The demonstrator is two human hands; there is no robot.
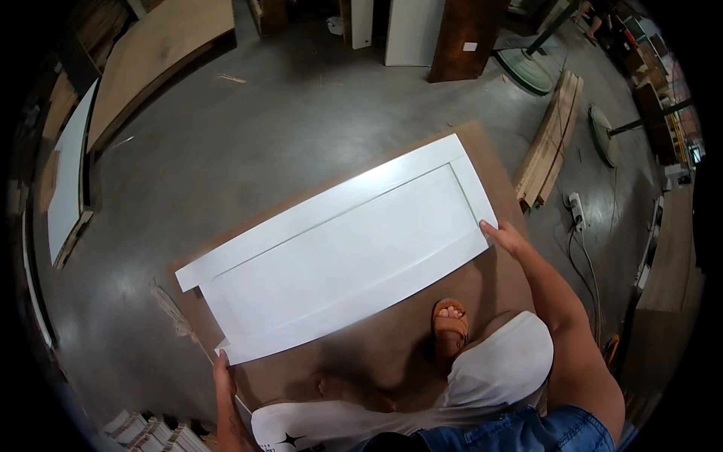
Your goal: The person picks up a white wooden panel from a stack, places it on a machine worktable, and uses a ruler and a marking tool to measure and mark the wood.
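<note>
A long white panel [346,256] with a recessed middle and a raised frame lies aslant before me, its right end farther away. At its left end, the frame strips jut out past the short edge. My left hand [223,372] grips the near left corner, thumb on top and the other fingers mostly hidden. On the right short edge, my right hand [504,236] is closed, thumb over the frame and fingers underneath. Beneath the panel spreads a brown sheet [301,383], which looks like cardboard. My sandalled foot [450,322] rests on it, close to the panel's near edge.
Large boards [162,56] lie at the far left. Upright panels [410,34] stand at the back. Long wooden planks [553,139], green round bases [527,71] with poles, and a power strip [577,211] with trailing cables occupy the right. White strips [154,433] are stacked at the lower left.
</note>
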